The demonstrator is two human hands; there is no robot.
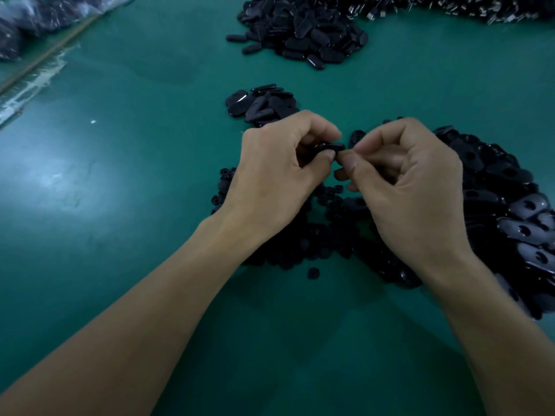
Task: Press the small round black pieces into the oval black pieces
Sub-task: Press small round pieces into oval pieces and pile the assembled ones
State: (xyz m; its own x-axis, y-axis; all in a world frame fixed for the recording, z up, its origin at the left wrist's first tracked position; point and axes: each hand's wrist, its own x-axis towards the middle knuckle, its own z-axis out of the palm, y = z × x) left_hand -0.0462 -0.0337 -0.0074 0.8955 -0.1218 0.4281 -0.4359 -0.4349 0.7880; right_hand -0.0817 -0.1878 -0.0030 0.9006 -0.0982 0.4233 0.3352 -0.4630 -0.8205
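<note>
My left hand (279, 169) pinches an oval black piece (332, 146) between thumb and curled fingers, a little above the table. My right hand (411, 181) meets it from the right, thumb and forefinger pinched together at the oval's end; whatever it holds there is hidden. Under both hands lies a heap of small round black pieces (312, 244). A big heap of oval black pieces with holes (516, 211) spreads to the right.
A small group of oval pieces (261, 105) lies just beyond my hands. A larger pile of ovals (303, 28) sits at the back, with shiny metal parts (450, 7) behind it. Plastic bags (27, 19) lie at the far left on the green table (120, 205).
</note>
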